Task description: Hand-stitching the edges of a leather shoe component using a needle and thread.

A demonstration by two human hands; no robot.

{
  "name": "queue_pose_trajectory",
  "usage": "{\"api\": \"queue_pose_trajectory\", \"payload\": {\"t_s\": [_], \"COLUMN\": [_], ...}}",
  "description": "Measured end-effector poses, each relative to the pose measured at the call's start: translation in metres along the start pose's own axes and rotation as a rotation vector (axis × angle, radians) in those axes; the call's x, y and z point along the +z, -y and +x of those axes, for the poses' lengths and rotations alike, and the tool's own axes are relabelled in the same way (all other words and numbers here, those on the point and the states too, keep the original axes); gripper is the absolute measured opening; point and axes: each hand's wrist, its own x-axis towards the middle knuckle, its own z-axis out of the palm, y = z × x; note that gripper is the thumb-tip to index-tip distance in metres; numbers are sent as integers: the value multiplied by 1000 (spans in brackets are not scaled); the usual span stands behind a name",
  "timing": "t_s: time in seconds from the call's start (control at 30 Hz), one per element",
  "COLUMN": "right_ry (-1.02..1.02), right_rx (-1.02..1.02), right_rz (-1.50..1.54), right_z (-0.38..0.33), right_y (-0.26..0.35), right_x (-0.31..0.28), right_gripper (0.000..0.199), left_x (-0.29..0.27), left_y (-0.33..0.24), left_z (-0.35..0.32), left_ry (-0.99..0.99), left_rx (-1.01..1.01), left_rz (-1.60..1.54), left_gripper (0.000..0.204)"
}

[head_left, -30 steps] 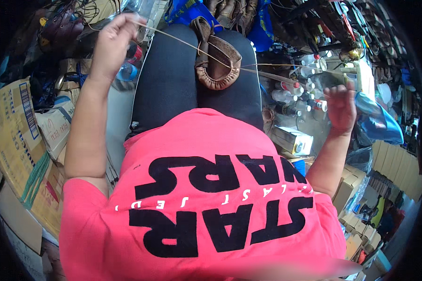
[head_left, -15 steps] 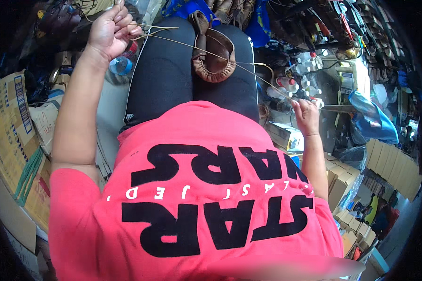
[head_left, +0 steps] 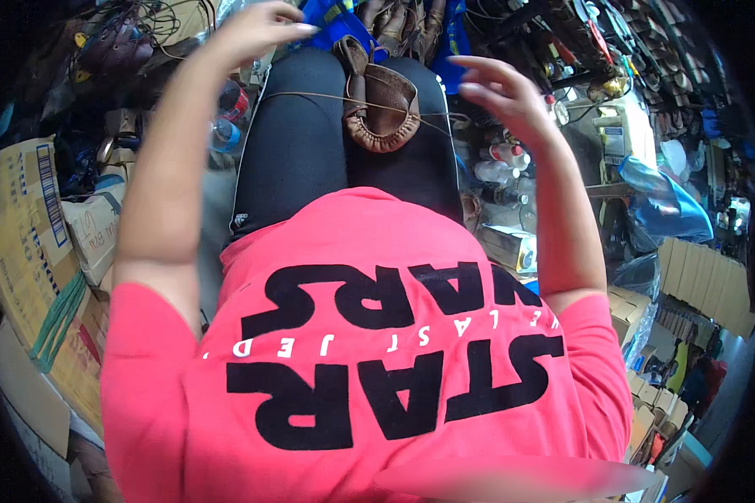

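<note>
A brown leather moccasin-style shoe [head_left: 382, 138] with a puckered, stitched toe rests between my thighs, toe toward me. Thin tan thread [head_left: 306, 95] trails from its stitching, lying loosely across my left thigh and out over the right. Above and left of the shoe is my left hand [head_left: 264, 29], somewhat blurred, its fingers stretched out. My right hand [head_left: 502, 94] hovers to the right of the shoe, fingers apart. Neither hand touches the shoe, and I see no thread in them.
More brown leather shoes [head_left: 403, 25] lie on blue cloth [head_left: 331, 17] beyond my knees. Plastic bottles [head_left: 499, 172] stand on the right, and a blue-capped bottle [head_left: 224, 134] on the left. Cardboard [head_left: 25, 226] leans at far left; a blue plastic bag [head_left: 667, 205] hangs at right.
Both hands held the thread pulled taut out to the sides. They have let go; the thread is slack, the left hand has moved inward and the right inward and up.
</note>
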Motion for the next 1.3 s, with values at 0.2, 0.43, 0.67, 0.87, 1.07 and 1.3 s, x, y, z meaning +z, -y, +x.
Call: {"api": "queue_pose_trajectory", "payload": {"t_s": [0.2,0.43,0.67,0.87,1.07,1.3], "right_ry": [339,194,-165,-65,76,102], "right_rx": [-24,290,337,300,120,309], "right_rz": [-349,-103,214,-50,-244,-145], "right_z": [48,6,-28,-8,12,-3], "right_y": [-4,-3,-16,-38,-16,6], "right_x": [46,66,85,82,54,54], "right_gripper": [45,26,36,39,38,32], "left_x": [79,71,71,84,110,125], "left_y": [-54,-57,-5,-30,-83,-78], "left_z": [32,26,39,15,-71,-82], "left_ry": [24,120,-343,-439,49,-34], "left_rx": [-192,-266,-32,167,578,570], "left_rz": [604,582,292,395,193,205], "left_gripper": [68,40,32,30,26,26]}}
